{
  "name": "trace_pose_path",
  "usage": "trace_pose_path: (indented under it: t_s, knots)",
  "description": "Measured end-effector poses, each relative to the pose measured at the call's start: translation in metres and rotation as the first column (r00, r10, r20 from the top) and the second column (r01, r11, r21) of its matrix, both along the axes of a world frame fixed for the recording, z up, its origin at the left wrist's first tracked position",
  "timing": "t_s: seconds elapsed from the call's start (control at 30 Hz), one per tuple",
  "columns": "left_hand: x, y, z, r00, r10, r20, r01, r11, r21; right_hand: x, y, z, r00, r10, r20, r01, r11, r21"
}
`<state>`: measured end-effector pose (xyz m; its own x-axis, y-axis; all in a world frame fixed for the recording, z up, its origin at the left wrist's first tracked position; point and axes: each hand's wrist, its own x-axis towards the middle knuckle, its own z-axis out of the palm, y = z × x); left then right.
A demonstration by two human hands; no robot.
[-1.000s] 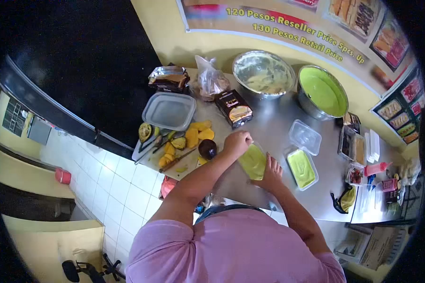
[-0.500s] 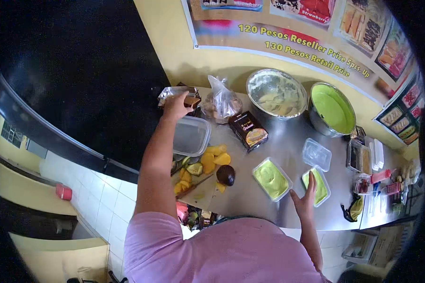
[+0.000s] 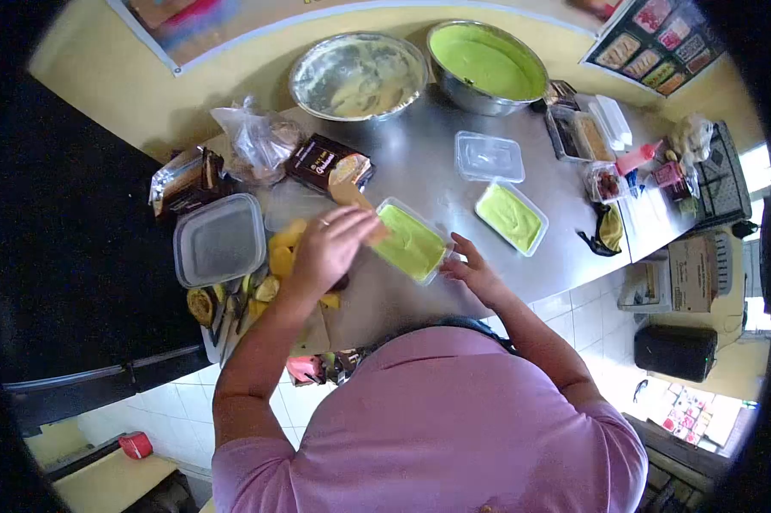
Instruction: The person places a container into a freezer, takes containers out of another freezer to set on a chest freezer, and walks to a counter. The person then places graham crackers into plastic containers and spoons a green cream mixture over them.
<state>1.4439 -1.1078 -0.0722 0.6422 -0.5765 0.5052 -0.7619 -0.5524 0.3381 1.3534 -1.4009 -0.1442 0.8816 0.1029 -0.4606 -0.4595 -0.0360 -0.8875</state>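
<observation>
Between the fingers of my left hand [image 3: 327,250] is a tan graham cracker [image 3: 348,194], somewhat blurred. That hand hangs over the left edge of a clear plastic tub [image 3: 435,272] filled with smooth green cream [image 3: 409,243]. My right hand [image 3: 472,272] closes its thumb and fingers at the tub's right end. A second tub of green cream [image 3: 511,217] stands to the right, apart from both hands. Behind my left hand lies a dark graham cracker box [image 3: 330,162]. Mango pieces [image 3: 283,261] are beside my left wrist, which partly hides a dark round fruit.
At the back stand a metal bowl with pale residue [image 3: 358,77] and a metal bowl of green cream [image 3: 488,64]. An opened foil pack [image 3: 184,181], a plastic bag [image 3: 261,145] and an empty tub [image 3: 220,239] are at left; a clear lid [image 3: 488,157] lies right.
My left hand has come from the foil pack at the left to the green-filled tub, bringing a graham cracker. My right hand has moved onto that tub's end. The view has shifted rightward.
</observation>
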Motion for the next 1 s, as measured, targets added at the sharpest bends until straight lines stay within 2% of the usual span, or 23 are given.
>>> trace_pose_path:
  t_s: [0.03, 0.1, 0.2, 0.27, 0.3, 0.43, 0.5, 0.53, 0.57, 0.6, 0.63, 0.67, 0.7, 0.73, 0.77, 0.8, 0.83, 0.87, 0.9, 0.93, 1.0]
  knots:
    - [-0.008, -0.017, -0.021, 0.996, -0.058, 0.072, 0.053, 0.996, 0.078, -0.002, 0.001, 0.001, 1.0, 0.013, -0.007, -0.013, 1.0, 0.007]
    - [-0.023, -0.047, -0.047, 0.992, -0.06, 0.114, 0.041, 0.985, 0.165, -0.004, -0.004, -0.004, 0.999, 0.038, 0.0, -0.038, 0.999, -0.003]
    - [-0.032, -0.08, -0.077, 0.998, -0.037, 0.043, 0.031, 0.99, 0.136, -0.01, -0.007, 0.002, 0.997, 0.071, 0.035, -0.071, 0.997, 0.024]
    - [-0.038, -0.092, -0.084, 1.0, 0.014, 0.021, -0.019, 0.961, 0.277, -0.012, -0.014, 0.004, 0.994, 0.087, 0.065, -0.085, 0.996, -0.031]
    - [-0.041, -0.094, -0.083, 0.993, 0.064, -0.1, -0.032, 0.957, 0.287, -0.014, -0.018, 0.006, 0.994, 0.092, 0.066, -0.09, 0.996, -0.027]
    - [-0.045, -0.088, -0.079, 0.981, 0.109, -0.163, -0.068, 0.969, 0.239, -0.02, -0.042, 0.003, 0.988, 0.021, 0.156, -0.016, 0.999, -0.037]
    - [-0.041, -0.08, -0.092, 0.966, 0.103, -0.237, -0.024, 0.948, 0.317, -0.019, -0.047, 0.003, 0.988, -0.034, 0.151, 0.039, 0.999, -0.027]
    - [-0.038, -0.077, -0.083, 0.976, 0.089, -0.199, -0.018, 0.943, 0.331, -0.019, -0.052, 0.002, 0.985, -0.047, 0.167, 0.047, 0.999, 0.007]
    - [-0.028, -0.068, -0.073, 0.984, 0.096, -0.148, -0.059, 0.969, 0.239, -0.02, -0.053, 0.01, 0.986, -0.055, 0.159, 0.062, 0.997, -0.039]
    - [-0.02, -0.056, -0.063, 0.99, 0.097, -0.105, -0.081, 0.986, 0.143, -0.022, -0.057, 0.017, 0.98, -0.072, 0.183, 0.074, 0.997, -0.002]
    - [-0.005, -0.034, -0.037, 0.99, 0.136, -0.039, -0.127, 0.976, 0.176, -0.024, -0.062, 0.03, 0.978, -0.049, 0.203, 0.057, 0.998, -0.034]
    - [0.017, -0.008, -0.024, 0.981, 0.193, 0.014, -0.194, 0.975, 0.104, -0.027, -0.068, 0.036, 0.963, -0.086, 0.257, 0.097, 0.995, -0.033]
    - [0.034, 0.024, -0.002, 0.952, 0.296, 0.079, -0.304, 0.945, 0.12, -0.03, -0.075, 0.047, 0.955, -0.124, 0.268, 0.146, 0.987, -0.066]
    - [0.055, 0.058, 0.013, 0.901, 0.375, 0.218, -0.402, 0.911, 0.09, -0.034, -0.081, 0.057, 0.945, -0.164, 0.282, 0.198, 0.976, -0.096]
    - [0.074, 0.1, 0.02, 0.876, 0.45, 0.175, -0.476, 0.863, 0.167, -0.036, -0.09, 0.063, 0.93, -0.248, 0.271, 0.295, 0.943, -0.15]
    - [0.095, 0.139, 0.027, 0.817, 0.517, 0.254, -0.572, 0.781, 0.251, -0.041, -0.104, 0.06, 0.899, -0.311, 0.308, 0.373, 0.913, -0.165]
    - [0.114, 0.179, 0.034, 0.825, 0.516, 0.232, -0.558, 0.81, 0.181, -0.045, -0.116, 0.061, 0.877, -0.353, 0.326, 0.421, 0.892, -0.167]
    - [0.133, 0.22, 0.033, 0.827, 0.502, 0.254, -0.551, 0.813, 0.189, -0.05, -0.118, 0.067, 0.83, -0.434, 0.349, 0.516, 0.835, -0.19]
    - [0.147, 0.261, 0.022, 0.807, 0.548, 0.221, -0.59, 0.768, 0.249, -0.056, -0.13, 0.065, 0.798, -0.475, 0.371, 0.558, 0.815, -0.157]
    - [0.141, 0.27, 0.047, 0.748, 0.663, 0.037, -0.595, 0.645, 0.48, -0.061, -0.134, 0.069, 0.766, -0.511, 0.39, 0.604, 0.78, -0.166]
    - [0.179, 0.335, 0.008, 0.623, 0.741, -0.249, -0.458, 0.604, 0.652, -0.068, -0.146, 0.074, 0.743, -0.535, 0.402, 0.636, 0.751, -0.176]
